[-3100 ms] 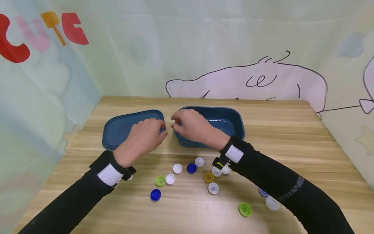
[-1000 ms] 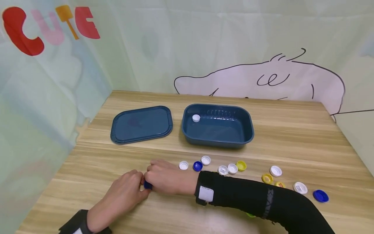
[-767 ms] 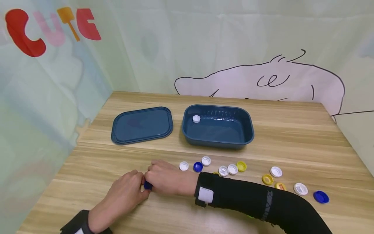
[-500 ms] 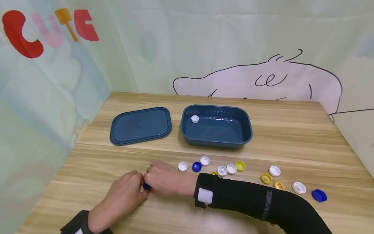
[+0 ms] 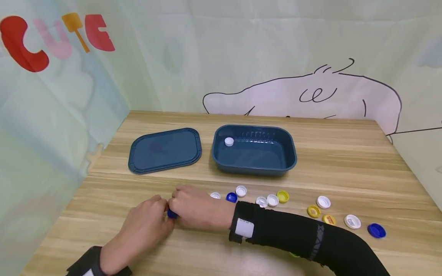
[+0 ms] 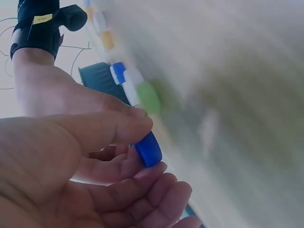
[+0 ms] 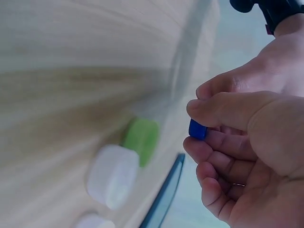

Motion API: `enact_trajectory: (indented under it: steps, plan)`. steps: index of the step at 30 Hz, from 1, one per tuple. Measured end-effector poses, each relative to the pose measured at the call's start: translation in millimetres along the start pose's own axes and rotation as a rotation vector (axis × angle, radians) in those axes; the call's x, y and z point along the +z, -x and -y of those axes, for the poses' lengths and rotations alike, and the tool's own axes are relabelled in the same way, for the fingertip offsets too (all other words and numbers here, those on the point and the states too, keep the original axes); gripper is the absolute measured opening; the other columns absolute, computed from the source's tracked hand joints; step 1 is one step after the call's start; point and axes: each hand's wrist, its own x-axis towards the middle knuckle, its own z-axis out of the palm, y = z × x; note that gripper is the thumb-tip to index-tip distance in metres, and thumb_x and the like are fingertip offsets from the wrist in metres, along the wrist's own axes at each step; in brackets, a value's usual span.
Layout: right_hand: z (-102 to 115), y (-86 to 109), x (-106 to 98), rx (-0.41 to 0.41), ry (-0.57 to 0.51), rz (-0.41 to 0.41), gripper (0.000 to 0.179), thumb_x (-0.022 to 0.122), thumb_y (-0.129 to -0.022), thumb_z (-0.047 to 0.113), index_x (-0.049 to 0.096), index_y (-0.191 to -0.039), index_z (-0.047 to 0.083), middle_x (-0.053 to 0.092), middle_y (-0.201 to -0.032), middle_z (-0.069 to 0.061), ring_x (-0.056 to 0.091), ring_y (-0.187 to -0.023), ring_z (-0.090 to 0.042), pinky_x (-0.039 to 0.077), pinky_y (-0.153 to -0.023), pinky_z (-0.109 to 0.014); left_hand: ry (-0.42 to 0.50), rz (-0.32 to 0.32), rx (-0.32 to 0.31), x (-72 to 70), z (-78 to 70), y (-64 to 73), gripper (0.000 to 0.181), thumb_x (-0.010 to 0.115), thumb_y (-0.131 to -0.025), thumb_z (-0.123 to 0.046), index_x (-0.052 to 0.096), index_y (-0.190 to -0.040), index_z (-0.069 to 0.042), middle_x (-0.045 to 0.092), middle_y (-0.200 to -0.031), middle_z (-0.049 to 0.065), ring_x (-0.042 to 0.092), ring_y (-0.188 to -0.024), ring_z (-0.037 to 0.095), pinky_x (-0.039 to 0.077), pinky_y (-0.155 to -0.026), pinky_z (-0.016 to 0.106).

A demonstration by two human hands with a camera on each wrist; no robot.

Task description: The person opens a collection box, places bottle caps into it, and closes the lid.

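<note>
A small blue bottle cap [image 5: 172, 214] is pinched between my two hands over the front left of the table. In the left wrist view, my left hand [image 6: 71, 156] holds the blue cap [image 6: 149, 151] between its thumb and fingers. The right wrist view has the same cap [image 7: 197, 129] between thumb and forefinger of my right hand [image 7: 256, 137]. From the head view, left hand [image 5: 143, 224] and right hand [image 5: 197, 209] meet at the cap and cover much of it. A green cap [image 7: 141, 138] and a white cap [image 7: 112, 175] lie beside the hands.
Behind the hands stands a dark blue container [image 5: 253, 168] with one white cap [image 5: 229, 142] inside. Its flat lid [image 5: 165, 150] lies to the left. Several white, yellow and blue caps, among them a yellow cap [image 5: 283, 196] and a blue cap [image 5: 376, 230], spread rightward.
Since the oldest frame, both hands have come down from over the lid and container toward the front left and taken up the blue cap. Over the last second they have barely moved.
</note>
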Motion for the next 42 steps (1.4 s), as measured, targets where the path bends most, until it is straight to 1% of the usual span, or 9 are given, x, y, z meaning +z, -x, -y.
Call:
enact_trajectory:
  steps: [4, 7, 12, 16, 21, 26, 33, 38, 42]
  plan:
    - [-7, 0.4, -11, 0.035, 0.005, -0.006, 0.011, 0.071, -0.08, 0.024, 0.067, -0.083, 0.013, 0.059, -0.073, 0.006, 0.048, -0.068, -0.01, 0.037, -0.07, -0.023, 0.013, -0.028, 0.015, -9.3, -2.5, -6.8, 0.016, 0.075, -0.071, -0.02, 0.063, -0.075, -0.011, 0.053, -0.072, -0.001, 0.057, -0.065, 0.017, 0.043, -0.049, 0.037]
    - [-13, 1.7, -20, 0.094, -0.013, -0.004, 0.013, 0.073, -0.079, 0.024, 0.069, -0.087, 0.014, 0.06, -0.077, 0.005, 0.049, -0.072, -0.012, 0.039, -0.065, -0.022, 0.019, -0.075, 0.036, -15.6, -5.8, -12.8, 0.019, 0.077, -0.071, -0.02, 0.066, -0.081, -0.008, 0.057, -0.077, 0.001, 0.059, -0.068, 0.018, 0.045, -0.05, 0.035]
    - [-25, 5.6, -37, 0.177, -0.066, 0.002, 0.015, 0.074, -0.079, 0.023, 0.069, -0.09, 0.013, 0.059, -0.079, 0.004, 0.051, -0.074, -0.011, 0.04, -0.062, -0.021, 0.026, -0.149, 0.091, -24.5, -12.3, -25.4, 0.02, 0.079, -0.072, -0.02, 0.069, -0.084, -0.007, 0.057, -0.076, 0.002, 0.056, -0.064, 0.015, 0.042, -0.047, 0.029]
    - [-35, 9.4, -48, 0.198, -0.082, -0.023, 0.014, 0.072, -0.081, 0.02, 0.069, -0.092, 0.012, 0.058, -0.078, 0.004, 0.048, -0.074, -0.012, 0.039, -0.061, -0.02, 0.019, -0.196, 0.145, -31.6, -16.4, -36.0, 0.022, 0.079, -0.073, -0.02, 0.069, -0.086, -0.005, 0.058, -0.076, 0.004, 0.051, -0.06, 0.013, 0.039, -0.046, 0.026]
    - [-46, 17.2, -61, 0.228, -0.086, -0.056, 0.013, 0.07, -0.084, 0.019, 0.069, -0.094, 0.01, 0.058, -0.079, 0.003, 0.048, -0.074, -0.012, 0.041, -0.063, -0.02, -0.001, -0.24, 0.189, -38.5, -24.1, -51.1, 0.024, 0.08, -0.073, -0.021, 0.069, -0.086, -0.004, 0.06, -0.078, 0.005, 0.053, -0.061, 0.014, 0.042, -0.047, 0.026]
    - [-60, 25.7, -70, 0.255, -0.092, -0.082, 0.014, 0.071, -0.086, 0.019, 0.07, -0.096, 0.01, 0.059, -0.081, 0.002, 0.051, -0.077, -0.011, 0.044, -0.069, -0.021, 0.002, -0.232, 0.192, -43.5, -34.2, -69.6, 0.022, 0.078, -0.075, -0.025, 0.069, -0.083, -0.006, 0.058, -0.076, 0.003, 0.052, -0.059, 0.014, 0.042, -0.046, 0.028]
    - [-83, 35.2, -80, 0.325, -0.074, -0.113, 0.016, 0.072, -0.085, 0.016, 0.07, -0.099, 0.01, 0.06, -0.083, 0.001, 0.05, -0.079, -0.014, 0.044, -0.068, -0.025, 0.014, -0.211, 0.202, -50.1, -47.8, -98.9, 0.021, 0.076, -0.078, -0.03, 0.066, -0.078, -0.011, 0.052, -0.072, -0.001, 0.048, -0.057, 0.015, 0.036, -0.044, 0.028]
    - [-100, 39.4, -83, 0.359, -0.096, -0.113, 0.02, 0.073, -0.084, 0.017, 0.07, -0.102, 0.009, 0.063, -0.089, -0.001, 0.052, -0.083, -0.015, 0.046, -0.073, -0.027, 0.025, -0.182, 0.204, -51.0, -55.8, -117.5, 0.022, 0.072, -0.082, -0.032, 0.072, -0.089, -0.011, 0.058, -0.082, 0.001, 0.055, -0.065, 0.017, 0.042, -0.048, 0.03]
    - [-112, 41.7, -81, 0.399, -0.145, -0.106, 0.022, 0.072, -0.085, 0.017, 0.07, -0.105, 0.007, 0.063, -0.093, -0.003, 0.055, -0.084, -0.014, 0.049, -0.076, -0.027, 0.017, -0.158, 0.186, -48.5, -61.5, -132.2, 0.024, 0.071, -0.084, -0.033, 0.072, -0.095, -0.011, 0.061, -0.087, 0.001, 0.057, -0.07, 0.018, 0.044, -0.05, 0.031]
